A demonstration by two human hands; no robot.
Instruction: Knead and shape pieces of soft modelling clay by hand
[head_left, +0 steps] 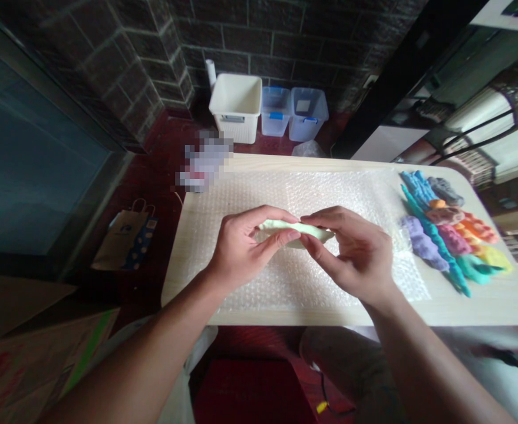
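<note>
A pale green, elongated piece of modelling clay [280,225] is held level between both hands above the table. My left hand [241,244] pinches its left half between thumb and fingers. From the other side my right hand [358,250] grips the right half, its thumb and fingertips meeting the left ones near the middle. The fingers cover part of the clay. Below the hands, a sheet of bubble wrap [250,188] lies on the pale wooden table [512,309].
Several coloured clay lumps, including a purple one [422,241] and a long teal strip [439,244], lie at the table's right. Behind the table stand a white bin [236,121] and two clear plastic boxes [305,115]. A paper bag [121,238] is on the floor at left.
</note>
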